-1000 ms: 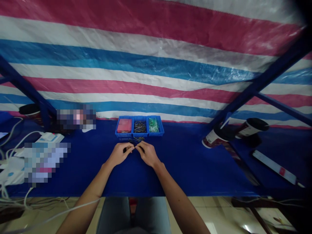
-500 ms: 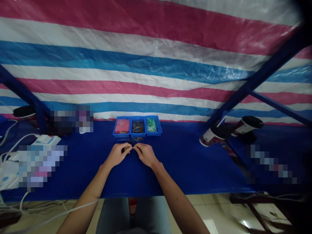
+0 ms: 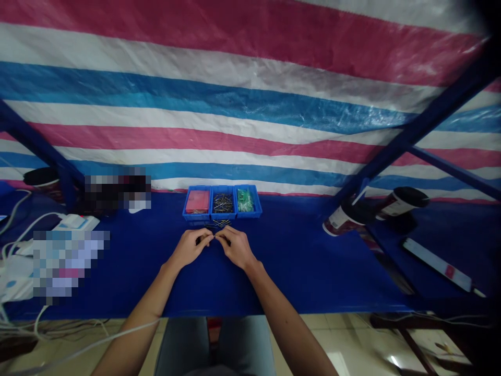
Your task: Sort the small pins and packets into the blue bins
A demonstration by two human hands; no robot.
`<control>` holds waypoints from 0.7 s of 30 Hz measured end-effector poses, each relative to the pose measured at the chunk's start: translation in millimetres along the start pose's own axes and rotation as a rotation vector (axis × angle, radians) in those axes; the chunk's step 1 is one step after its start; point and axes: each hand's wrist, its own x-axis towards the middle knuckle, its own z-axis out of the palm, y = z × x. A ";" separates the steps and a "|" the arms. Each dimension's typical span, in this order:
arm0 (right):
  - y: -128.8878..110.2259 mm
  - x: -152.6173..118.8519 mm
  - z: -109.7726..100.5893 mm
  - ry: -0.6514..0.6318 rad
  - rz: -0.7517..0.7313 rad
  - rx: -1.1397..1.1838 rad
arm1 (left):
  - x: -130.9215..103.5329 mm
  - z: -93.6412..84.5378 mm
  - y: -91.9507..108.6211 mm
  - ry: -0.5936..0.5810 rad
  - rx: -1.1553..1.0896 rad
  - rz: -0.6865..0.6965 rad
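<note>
Over the blue tabletop my left hand and my right hand meet fingertip to fingertip, each closed in a pinch. A tiny pale sliver shows between the fingertips; the rest of whatever they pinch is hidden. Just beyond the fingers lies a small loose pile of dark and brassy screws. Behind it stand three joined blue bins. Pink flat pieces fill the left bin, dark screws the middle one, and green plastic pieces the right one.
On the left are a white power strip and white cables. Two dark-lidded cups and a phone are on the right. Blue frame bars slant up at both sides before a striped tarp.
The camera view has shifted slightly. Both hands keep their pinch, fingertips together, with hardly any movement; a pale sliver now shows more plainly between them.
</note>
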 end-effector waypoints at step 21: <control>-1.8 -0.5 -0.1 0.016 -0.043 -0.004 | 1.0 -1.9 2.1 -0.038 0.009 0.029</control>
